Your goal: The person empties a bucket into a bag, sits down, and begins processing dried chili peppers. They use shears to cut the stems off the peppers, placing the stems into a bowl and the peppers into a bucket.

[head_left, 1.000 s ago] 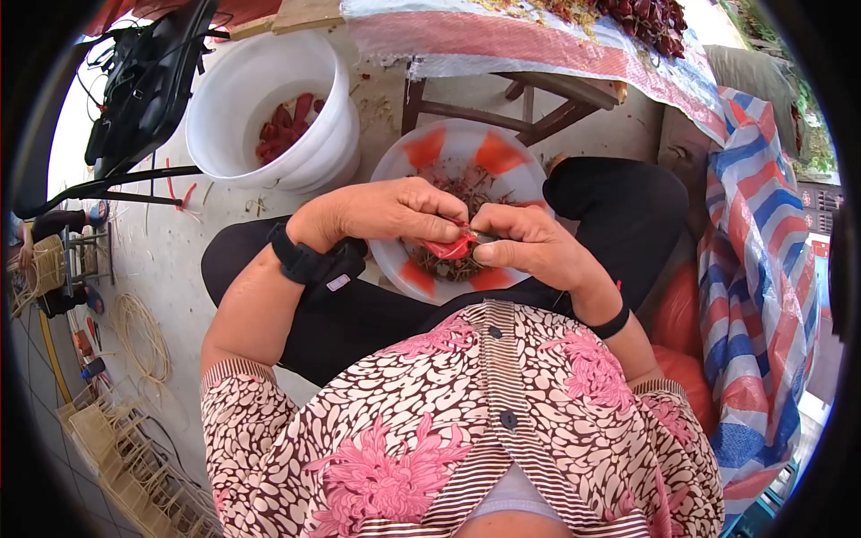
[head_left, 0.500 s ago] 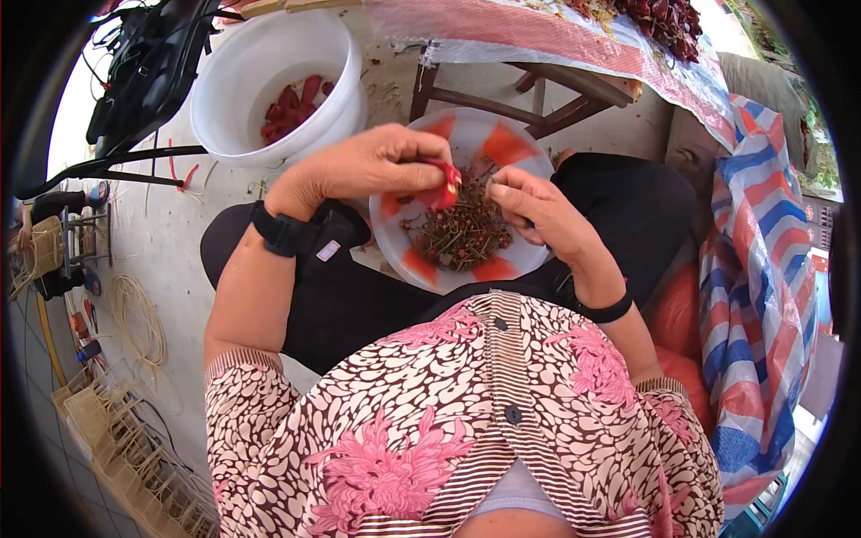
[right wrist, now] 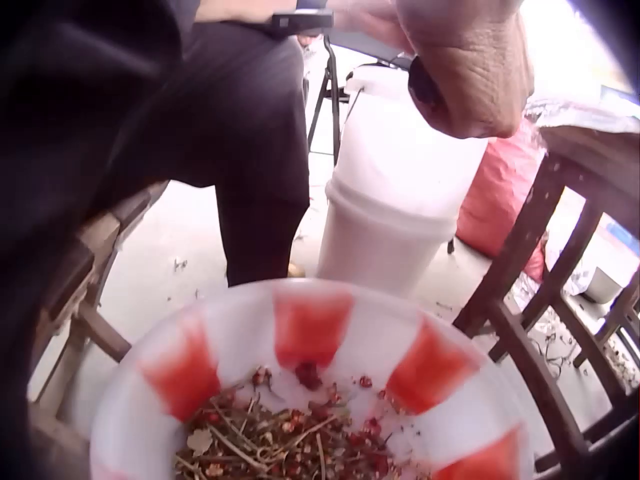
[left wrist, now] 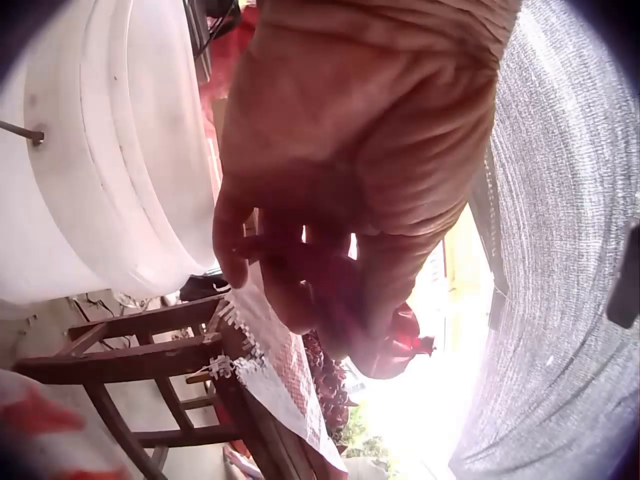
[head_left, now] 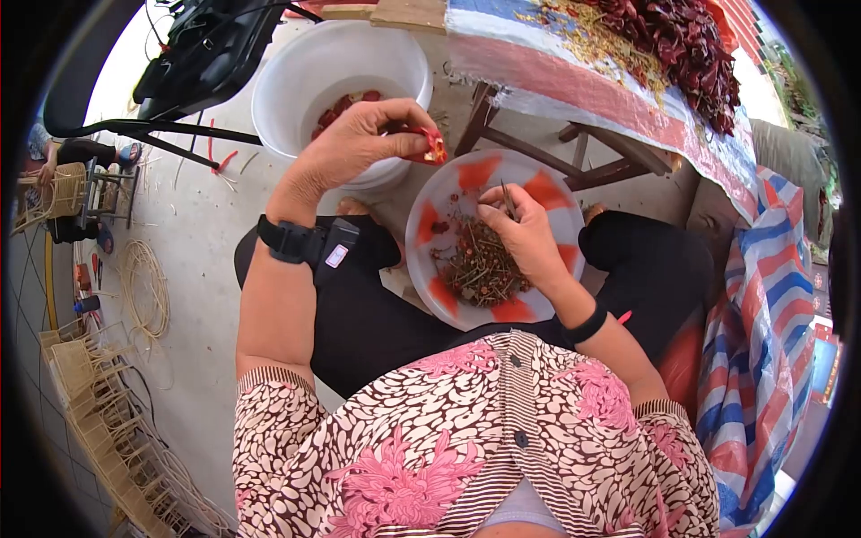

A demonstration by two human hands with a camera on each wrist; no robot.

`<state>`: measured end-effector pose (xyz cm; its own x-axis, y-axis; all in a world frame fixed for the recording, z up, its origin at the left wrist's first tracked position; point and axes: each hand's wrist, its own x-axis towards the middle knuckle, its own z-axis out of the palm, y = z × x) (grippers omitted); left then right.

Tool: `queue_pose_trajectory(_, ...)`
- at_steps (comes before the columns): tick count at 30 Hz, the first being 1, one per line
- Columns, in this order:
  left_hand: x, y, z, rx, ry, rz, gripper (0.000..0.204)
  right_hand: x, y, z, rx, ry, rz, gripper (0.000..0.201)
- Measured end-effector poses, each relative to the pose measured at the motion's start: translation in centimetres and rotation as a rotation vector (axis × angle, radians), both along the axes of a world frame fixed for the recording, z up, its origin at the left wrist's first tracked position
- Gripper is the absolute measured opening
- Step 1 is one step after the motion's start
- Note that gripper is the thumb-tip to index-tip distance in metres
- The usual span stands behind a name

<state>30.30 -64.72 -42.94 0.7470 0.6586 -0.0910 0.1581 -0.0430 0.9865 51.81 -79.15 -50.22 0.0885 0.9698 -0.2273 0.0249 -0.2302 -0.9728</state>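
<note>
In the head view the left hand (head_left: 366,143) pinches a red pepper piece (head_left: 434,147) near the right rim of a white bucket (head_left: 417,72), which has red pieces inside. The left wrist view shows the same hand (left wrist: 350,170) curled round the red piece (left wrist: 400,345). The right hand (head_left: 527,235) grips a small, thin dark tool (head_left: 508,201) above a red-and-white basin (head_left: 569,253) holding stems and scraps (head_left: 484,269). In the right wrist view the right hand (right wrist: 470,65) shows partly, at the top, its fingertips out of sight.
A wooden stool (head_left: 619,161) stands behind the basin, beneath a striped sheet (head_left: 538,54) bearing dark red dried peppers (head_left: 700,54). A black chair (head_left: 206,54) is at the upper left, coiled cane (head_left: 145,287) on the floor, and striped cloth (head_left: 762,269) at the right.
The hands have moved apart. The left hand has carried the red piece up and left from over the basin to beside the bucket; the right hand stays above the basin with the tool. The view has shifted.
</note>
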Motion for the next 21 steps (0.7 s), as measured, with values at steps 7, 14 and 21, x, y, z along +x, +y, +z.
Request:
queue_pose_trajectory(7, -0.5, 0.1, -0.5, -0.009, -0.026, -0.020, 0.016, -3.7, 2.4, 7.1, 0.563, -0.304, 0.098, 0.031)
queue_pose_trajectory(14, -0.3, -0.5, -0.4, 0.047, 0.046, -0.111, 0.012, -2.4, 3.5, 6.3, 0.228, 0.094, -0.012, 0.013)
queue_pose_trajectory(21, -2.5, 1.2, -2.0, 0.300, 0.179, 0.382, 0.020, 4.8, 4.4, -9.0, 0.036, -0.667, 0.518, 0.017)
